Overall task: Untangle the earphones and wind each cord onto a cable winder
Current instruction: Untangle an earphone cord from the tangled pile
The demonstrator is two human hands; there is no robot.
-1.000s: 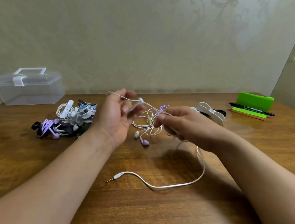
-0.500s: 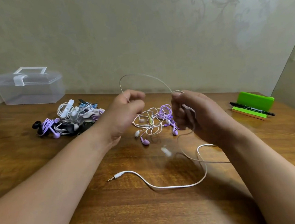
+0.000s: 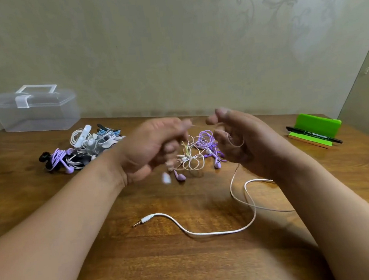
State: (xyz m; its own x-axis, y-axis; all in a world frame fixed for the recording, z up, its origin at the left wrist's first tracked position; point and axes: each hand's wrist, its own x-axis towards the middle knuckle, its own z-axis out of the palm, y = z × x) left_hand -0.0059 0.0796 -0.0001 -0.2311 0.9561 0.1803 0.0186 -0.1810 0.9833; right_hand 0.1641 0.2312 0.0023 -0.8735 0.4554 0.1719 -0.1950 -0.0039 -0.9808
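A white earphone cord trails across the wooden table, its plug at the near left end. It rises to my right hand, whose curled fingers hold loops of it. My left hand, blurred, pinches the thin end of the same cord stretched between both hands. A white earbud dangles below the left hand. Behind the hands lies a tangle of white and purple earphones.
A pile of wound earphones on winders sits at the back left, with a clear plastic box behind it by the wall. A green holder with a black pen stands at the far right.
The high arc of cord between my hands has dropped to a short stretch. My left hand moved right and down, and the dangling earbud swung left.
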